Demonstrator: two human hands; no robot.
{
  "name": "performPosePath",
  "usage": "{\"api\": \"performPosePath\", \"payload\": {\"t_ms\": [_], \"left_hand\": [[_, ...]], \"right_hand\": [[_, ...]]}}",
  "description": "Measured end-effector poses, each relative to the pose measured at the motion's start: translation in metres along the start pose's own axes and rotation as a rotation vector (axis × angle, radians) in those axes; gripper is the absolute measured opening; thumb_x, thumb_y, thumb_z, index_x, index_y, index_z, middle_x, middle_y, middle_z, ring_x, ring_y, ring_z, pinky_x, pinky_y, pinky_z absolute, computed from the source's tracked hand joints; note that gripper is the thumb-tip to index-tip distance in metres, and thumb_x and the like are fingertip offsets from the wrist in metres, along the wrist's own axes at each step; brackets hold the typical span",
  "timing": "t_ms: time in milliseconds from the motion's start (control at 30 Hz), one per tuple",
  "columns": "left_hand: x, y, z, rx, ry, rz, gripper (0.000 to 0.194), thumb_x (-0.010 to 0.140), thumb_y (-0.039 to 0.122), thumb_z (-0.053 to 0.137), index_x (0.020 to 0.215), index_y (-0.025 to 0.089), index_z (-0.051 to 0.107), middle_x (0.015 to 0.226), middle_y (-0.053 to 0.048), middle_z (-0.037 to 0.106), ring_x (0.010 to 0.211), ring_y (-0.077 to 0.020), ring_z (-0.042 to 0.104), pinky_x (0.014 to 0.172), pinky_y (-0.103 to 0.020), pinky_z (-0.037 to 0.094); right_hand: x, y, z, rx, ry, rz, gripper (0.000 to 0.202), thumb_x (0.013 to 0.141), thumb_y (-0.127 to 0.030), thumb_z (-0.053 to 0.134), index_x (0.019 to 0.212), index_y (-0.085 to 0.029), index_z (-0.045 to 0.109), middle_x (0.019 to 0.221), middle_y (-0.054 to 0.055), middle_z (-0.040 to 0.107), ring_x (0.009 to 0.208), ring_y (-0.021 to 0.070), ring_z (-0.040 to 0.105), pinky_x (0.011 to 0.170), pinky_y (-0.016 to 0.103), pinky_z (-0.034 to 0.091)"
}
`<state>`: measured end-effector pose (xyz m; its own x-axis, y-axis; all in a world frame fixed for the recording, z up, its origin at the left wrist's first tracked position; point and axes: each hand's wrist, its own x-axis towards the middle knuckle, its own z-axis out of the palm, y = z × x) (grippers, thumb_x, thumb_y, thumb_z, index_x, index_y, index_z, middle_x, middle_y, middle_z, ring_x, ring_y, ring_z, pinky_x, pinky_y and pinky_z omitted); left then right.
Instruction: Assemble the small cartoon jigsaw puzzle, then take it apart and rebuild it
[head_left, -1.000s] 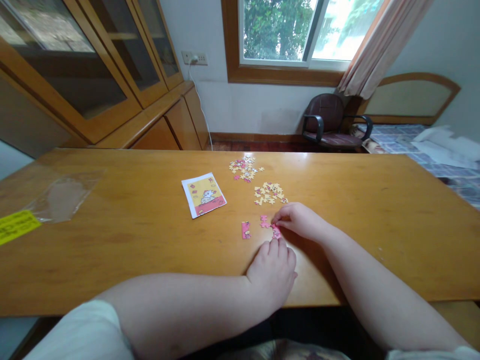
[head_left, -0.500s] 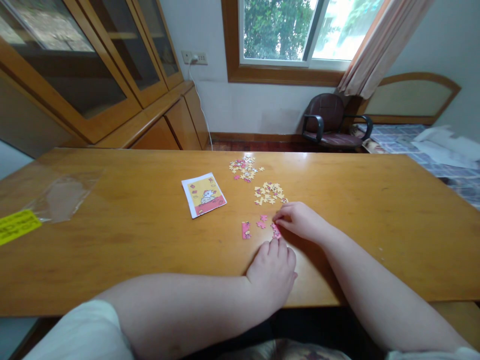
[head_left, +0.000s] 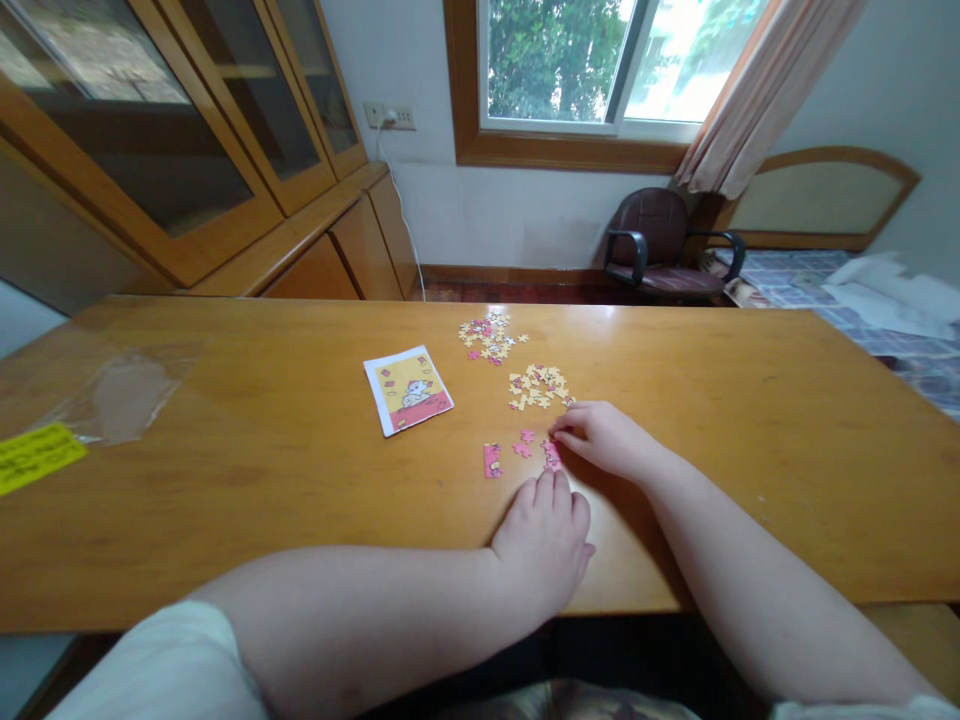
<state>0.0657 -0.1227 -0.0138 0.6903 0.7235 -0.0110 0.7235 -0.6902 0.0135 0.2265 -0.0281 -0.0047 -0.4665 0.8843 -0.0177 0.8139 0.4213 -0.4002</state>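
Observation:
A small strip of pink puzzle pieces [head_left: 552, 456] lies on the table between my hands. My left hand [head_left: 546, 535] rests palm down, fingers bent and held together, its fingertips against the strip's lower end. At the strip's upper end, my right hand [head_left: 596, 438] has its thumb and fingertips pinched together. Whatever is between those fingertips is hidden. To the left are loose pink puzzle pieces [head_left: 523, 449] and a joined pink puzzle section [head_left: 492, 461]. A pile of yellow puzzle pieces [head_left: 539, 387] sits just beyond the right hand.
Farther back lies a mixed pile of puzzle pieces [head_left: 491, 337]. A picture card [head_left: 409, 391] with a white animal on yellow and pink is left of it. A clear plastic bag [head_left: 131, 395] with a yellow label lies on the wooden table [head_left: 285, 470]. Beyond it stands an office chair [head_left: 652, 240].
My right fingertips have shifted slightly up and right, showing more of the pink strip. My left hand has edged slightly upward. The piles and card stay in place.

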Motion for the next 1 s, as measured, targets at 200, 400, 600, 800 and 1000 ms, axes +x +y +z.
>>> {"api": "performPosePath", "payload": {"t_ms": [200, 400, 600, 800, 1000], "left_hand": [[0.0, 0.0, 0.002, 0.002, 0.025, 0.005, 0.042, 0.087, 0.047, 0.056, 0.11, 0.012, 0.058, 0.124, -0.021, 0.057, 0.115, -0.0308, 0.051, 0.089, -0.041, 0.041], [0.0, 0.0, 0.004, 0.003, 0.02, 0.011, 0.044, 0.089, 0.047, 0.054, 0.113, 0.01, 0.057, 0.13, -0.023, 0.054, 0.121, -0.0322, 0.048, 0.095, -0.043, 0.038], [-0.002, 0.0, 0.005, 0.037, 0.03, 0.019, 0.047, 0.09, 0.047, 0.052, 0.117, 0.01, 0.057, 0.135, -0.023, 0.052, 0.124, -0.0322, 0.047, 0.098, -0.044, 0.037], [-0.004, 0.002, -0.003, 0.051, 0.053, 0.024, 0.047, 0.088, 0.046, 0.056, 0.118, 0.01, 0.058, 0.13, -0.02, 0.056, 0.118, -0.0305, 0.051, 0.096, -0.043, 0.039], [0.005, -0.035, -0.035, 0.017, -0.052, -0.134, 0.026, 0.09, 0.037, 0.055, 0.1, 0.014, 0.064, 0.088, -0.011, 0.066, 0.089, -0.0268, 0.061, 0.078, -0.039, 0.043]], "right_hand": [[0.001, 0.005, 0.0, -0.033, 0.088, 0.09, 0.02, 0.088, -0.024, 0.055, 0.087, -0.019, 0.074, 0.087, 0.006, 0.071, 0.079, 0.017, 0.064, 0.074, 0.026, 0.045], [0.001, 0.003, 0.001, -0.037, 0.105, 0.065, 0.02, 0.088, -0.025, 0.055, 0.088, -0.019, 0.074, 0.086, 0.006, 0.07, 0.078, 0.0162, 0.063, 0.074, 0.025, 0.045], [0.0, 0.001, 0.002, -0.058, 0.114, 0.047, 0.02, 0.089, -0.026, 0.054, 0.088, -0.018, 0.073, 0.085, 0.006, 0.069, 0.077, 0.0162, 0.063, 0.074, 0.025, 0.045], [0.001, 0.003, 0.003, -0.061, 0.112, 0.033, 0.02, 0.088, -0.026, 0.055, 0.088, -0.018, 0.073, 0.087, 0.007, 0.07, 0.078, 0.0165, 0.063, 0.074, 0.026, 0.045], [-0.003, 0.0, 0.0, 0.009, 0.022, -0.075, 0.018, 0.086, -0.028, 0.059, 0.093, -0.02, 0.074, 0.089, 0.006, 0.07, 0.083, 0.0175, 0.063, 0.079, 0.028, 0.046]]}}
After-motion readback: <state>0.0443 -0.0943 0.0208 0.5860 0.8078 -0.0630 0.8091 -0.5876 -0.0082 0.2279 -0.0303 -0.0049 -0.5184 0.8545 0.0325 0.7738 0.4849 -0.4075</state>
